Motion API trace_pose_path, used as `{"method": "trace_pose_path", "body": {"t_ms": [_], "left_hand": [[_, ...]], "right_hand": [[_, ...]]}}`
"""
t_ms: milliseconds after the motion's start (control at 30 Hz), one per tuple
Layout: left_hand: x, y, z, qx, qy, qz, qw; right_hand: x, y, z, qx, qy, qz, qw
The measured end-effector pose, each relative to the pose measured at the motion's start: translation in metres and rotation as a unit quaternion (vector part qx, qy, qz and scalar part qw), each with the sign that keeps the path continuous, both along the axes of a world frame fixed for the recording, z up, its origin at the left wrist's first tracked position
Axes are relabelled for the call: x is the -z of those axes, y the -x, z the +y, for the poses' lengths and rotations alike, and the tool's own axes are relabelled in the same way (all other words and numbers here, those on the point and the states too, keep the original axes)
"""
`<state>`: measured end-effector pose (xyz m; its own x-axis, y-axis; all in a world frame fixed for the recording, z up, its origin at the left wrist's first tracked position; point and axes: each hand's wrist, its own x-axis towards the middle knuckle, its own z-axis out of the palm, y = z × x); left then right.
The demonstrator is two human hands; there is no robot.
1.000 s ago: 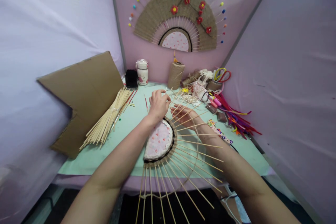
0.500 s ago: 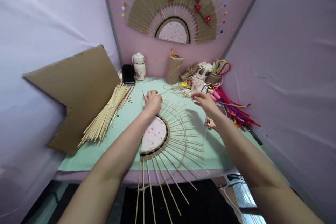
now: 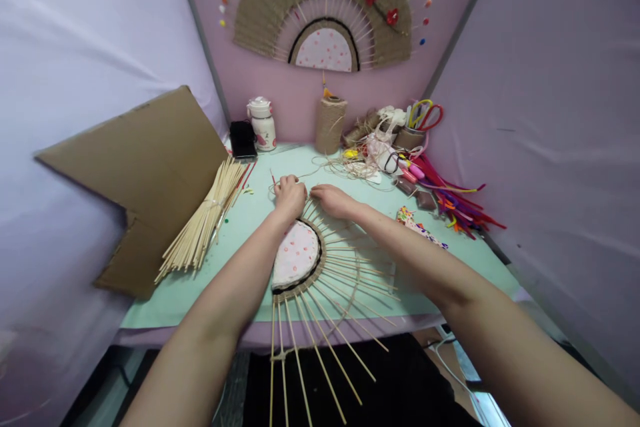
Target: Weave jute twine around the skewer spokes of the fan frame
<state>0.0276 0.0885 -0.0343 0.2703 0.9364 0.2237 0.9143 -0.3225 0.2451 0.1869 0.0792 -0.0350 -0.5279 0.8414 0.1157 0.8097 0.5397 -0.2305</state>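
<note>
A half-round fan frame (image 3: 299,255) with a pink-dotted white centre, a black and brown rim and thin sticks spreading out lies on the green table top, its lower sticks past the front edge. My left hand (image 3: 291,197) is closed at the frame's far end, over the upper sticks; a thin red-tipped item (image 3: 273,177) shows beside its fingers. Close to its right, my right hand (image 3: 331,200) has its fingers pinched together at the upper sticks. What each hand grips is too small to make out. Twine runs in an arc across the sticks.
Cardboard (image 3: 150,167) and a stick bundle (image 3: 203,223) are at left. Along the back stand a white bottle (image 3: 263,125) and a twine spool (image 3: 330,125). Tangled yarn, scissors (image 3: 431,117) and coloured pipe cleaners (image 3: 465,203) lie at right. A finished fan (image 3: 270,10) hangs behind.
My right hand has moved left, from above the right part of the table to the upper sticks beside my left hand. The view has shifted slightly.
</note>
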Motion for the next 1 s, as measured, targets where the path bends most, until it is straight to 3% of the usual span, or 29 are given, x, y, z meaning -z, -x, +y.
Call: {"method": "trace_pose_path", "body": {"t_ms": [633, 1000], "left_hand": [[-0.0003, 0.0003, -0.0020, 0.006, 0.000, 0.004, 1.000], [-0.0005, -0.0004, -0.0018, 0.005, -0.008, 0.024, 1.000]], "right_hand": [[-0.0009, 0.0056, -0.0079, 0.071, -0.026, -0.030, 0.997], [-0.0024, 0.0046, -0.0088, 0.080, -0.017, -0.031, 0.996]]}}
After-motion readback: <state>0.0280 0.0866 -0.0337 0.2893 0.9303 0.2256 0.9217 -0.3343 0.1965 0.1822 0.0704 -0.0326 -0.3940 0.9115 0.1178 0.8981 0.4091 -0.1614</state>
